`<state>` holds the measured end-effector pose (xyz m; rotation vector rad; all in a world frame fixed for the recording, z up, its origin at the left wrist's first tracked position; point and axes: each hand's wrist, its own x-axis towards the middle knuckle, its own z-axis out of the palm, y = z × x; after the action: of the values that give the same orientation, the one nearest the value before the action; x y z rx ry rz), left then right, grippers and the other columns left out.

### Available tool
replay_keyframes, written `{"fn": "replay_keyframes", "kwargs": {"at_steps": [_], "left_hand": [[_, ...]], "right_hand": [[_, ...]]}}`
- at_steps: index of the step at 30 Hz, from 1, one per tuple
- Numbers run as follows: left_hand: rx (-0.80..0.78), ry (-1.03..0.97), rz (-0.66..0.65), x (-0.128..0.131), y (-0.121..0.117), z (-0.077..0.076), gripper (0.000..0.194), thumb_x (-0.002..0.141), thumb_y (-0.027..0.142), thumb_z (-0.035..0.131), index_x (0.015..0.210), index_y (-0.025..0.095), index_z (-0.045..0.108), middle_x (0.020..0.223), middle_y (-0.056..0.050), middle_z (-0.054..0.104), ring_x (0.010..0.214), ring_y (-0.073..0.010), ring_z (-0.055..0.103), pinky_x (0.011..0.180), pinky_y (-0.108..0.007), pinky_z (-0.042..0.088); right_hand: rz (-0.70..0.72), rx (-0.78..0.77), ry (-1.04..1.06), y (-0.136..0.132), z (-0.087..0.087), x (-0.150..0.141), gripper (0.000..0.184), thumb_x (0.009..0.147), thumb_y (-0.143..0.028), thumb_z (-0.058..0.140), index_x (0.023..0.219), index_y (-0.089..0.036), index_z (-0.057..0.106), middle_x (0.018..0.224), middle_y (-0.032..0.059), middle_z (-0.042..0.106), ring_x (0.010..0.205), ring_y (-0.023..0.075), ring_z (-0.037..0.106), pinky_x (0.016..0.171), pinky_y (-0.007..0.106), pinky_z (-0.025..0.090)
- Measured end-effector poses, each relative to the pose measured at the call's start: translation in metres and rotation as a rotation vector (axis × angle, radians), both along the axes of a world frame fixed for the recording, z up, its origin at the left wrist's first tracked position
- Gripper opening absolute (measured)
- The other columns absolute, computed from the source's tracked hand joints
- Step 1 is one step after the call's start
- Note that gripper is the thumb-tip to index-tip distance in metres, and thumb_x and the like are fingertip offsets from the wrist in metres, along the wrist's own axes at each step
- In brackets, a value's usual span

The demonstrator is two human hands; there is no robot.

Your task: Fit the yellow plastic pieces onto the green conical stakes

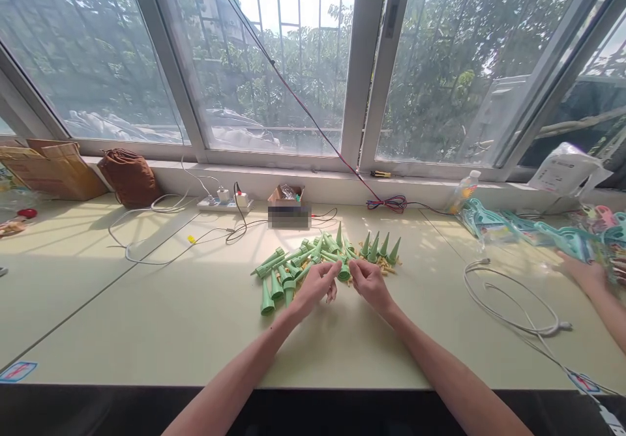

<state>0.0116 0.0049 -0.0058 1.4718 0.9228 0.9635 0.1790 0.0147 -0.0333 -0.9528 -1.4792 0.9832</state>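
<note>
Where the green cones lie: on the desk [195,332], in front of the small box [276,195], the pile reaching from just left of it to well right of it.
Tilted cones: most of the green cones [276,287] lie overlapping, several with wide open ends toward the person.
Upright cones: to the right of the small box, a few pointed cones [373,249] stand tip up.
Yellowish bits: small pieces [387,270] lie scattered round the feet of those upright cones.
Left hand: the left hand [315,285], in front of the small box and slightly right, has thumb and forefinger nearly together; whether anything sits in that pinch I cannot tell.
Right hand: the right hand [370,285], farther right of the small box, is curled with thumb and forefinger close; its hold cannot be told.
Between the hands: one cone [345,272] shows its rim by the fingertips; whether it is gripped is unclear.
Power strip: a white strip [220,206] with plugs, left of the small box.
Brown bag: a bag [130,178] farther left of the small box.
Wire bundle: red and dark wire [391,203], right of the small box.
Far right of the small box: a bottle [463,193], turquoise plastic items [482,218] and a co-worker's hand [589,274].
</note>
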Motion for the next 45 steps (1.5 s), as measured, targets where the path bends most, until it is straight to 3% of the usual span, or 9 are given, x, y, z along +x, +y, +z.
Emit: {"fn": "replay_keyframes", "kwargs": {"at_steps": [14, 19, 27, 30, 36, 39, 42, 45], "left_hand": [[0.135, 0.099, -0.015, -0.004, -0.005, 0.003, 0.039, 0.088, 0.054, 0.058, 0.094, 0.015, 0.061, 0.056, 0.003, 0.051, 0.043, -0.0088, 0.048, 0.039, -0.019, 0.038], [0.362, 0.208, 0.049, -0.002, -0.004, -0.005, 0.028, 0.091, 0.043, 0.056, 0.095, 0.017, 0.066, 0.086, -0.003, 0.057, 0.054, -0.0078, 0.050, 0.049, -0.021, 0.046], [0.727, 0.503, 0.096, -0.004, -0.005, -0.010, 0.024, 0.098, 0.028, 0.046, 0.113, 0.021, 0.064, 0.102, -0.008, 0.061, 0.082, -0.0166, 0.060, 0.076, -0.028, 0.050], [0.766, 0.545, 0.120, -0.004, -0.005, -0.012, 0.027, 0.099, 0.029, 0.045, 0.119, 0.022, 0.062, 0.108, -0.008, 0.062, 0.077, -0.0152, 0.061, 0.073, -0.028, 0.050], [0.713, 0.449, 0.320, 0.003, 0.000, -0.018, 0.024, 0.096, 0.032, 0.054, 0.115, 0.022, 0.064, 0.108, -0.006, 0.063, 0.056, -0.0083, 0.053, 0.061, -0.025, 0.047], [0.650, 0.381, 0.380, 0.004, 0.000, -0.015, 0.023, 0.094, 0.037, 0.056, 0.100, 0.017, 0.066, 0.099, -0.006, 0.065, 0.053, -0.0084, 0.051, 0.058, -0.024, 0.046], [0.503, 0.349, 0.343, 0.003, -0.002, -0.008, 0.039, 0.095, 0.046, 0.051, 0.073, 0.016, 0.063, 0.068, -0.003, 0.061, 0.049, -0.0102, 0.052, 0.052, -0.023, 0.044], [0.230, 0.220, 0.204, 0.003, -0.004, -0.003, 0.046, 0.091, 0.055, 0.052, 0.068, 0.016, 0.058, 0.049, 0.002, 0.052, 0.039, -0.0113, 0.050, 0.041, -0.021, 0.039]], "right_hand": [[0.036, -0.037, -0.033, -0.004, 0.001, 0.000, 0.054, 0.089, -0.065, 0.052, 0.059, -0.022, 0.040, 0.042, -0.0071, 0.032, 0.038, 0.0087, 0.030, 0.039, 0.023, 0.023], [0.022, -0.080, -0.013, -0.003, 0.003, -0.001, 0.054, 0.088, -0.065, 0.052, 0.057, -0.021, 0.042, 0.042, -0.0063, 0.034, 0.036, 0.0085, 0.030, 0.038, 0.024, 0.024], [0.080, -0.211, 0.088, 0.004, -0.006, -0.001, 0.053, 0.085, -0.062, 0.056, 0.054, -0.021, 0.044, 0.038, -0.0083, 0.031, 0.029, 0.0064, 0.025, 0.031, 0.023, 0.021], [0.100, -0.237, 0.127, 0.004, -0.004, -0.001, 0.053, 0.084, -0.061, 0.058, 0.054, -0.021, 0.044, 0.037, -0.0093, 0.029, 0.029, 0.0057, 0.023, 0.030, 0.022, 0.019], [0.079, -0.161, 0.148, 0.002, 0.003, -0.002, 0.050, 0.087, -0.060, 0.057, 0.059, -0.020, 0.046, 0.040, -0.0090, 0.032, 0.031, 0.0056, 0.026, 0.032, 0.022, 0.022], [0.032, -0.115, 0.133, 0.001, 0.005, -0.001, 0.049, 0.090, -0.060, 0.054, 0.062, -0.020, 0.047, 0.042, -0.0089, 0.031, 0.033, 0.0064, 0.027, 0.034, 0.022, 0.023], [-0.004, -0.040, 0.072, 0.001, 0.003, 0.000, 0.048, 0.092, -0.058, 0.053, 0.063, -0.021, 0.045, 0.044, -0.0082, 0.032, 0.035, 0.0072, 0.029, 0.036, 0.023, 0.026], [0.004, 0.015, -0.001, 0.002, -0.001, 0.002, 0.047, 0.093, -0.057, 0.052, 0.064, -0.021, 0.043, 0.046, -0.0078, 0.032, 0.037, 0.0073, 0.030, 0.038, 0.023, 0.025]]}}
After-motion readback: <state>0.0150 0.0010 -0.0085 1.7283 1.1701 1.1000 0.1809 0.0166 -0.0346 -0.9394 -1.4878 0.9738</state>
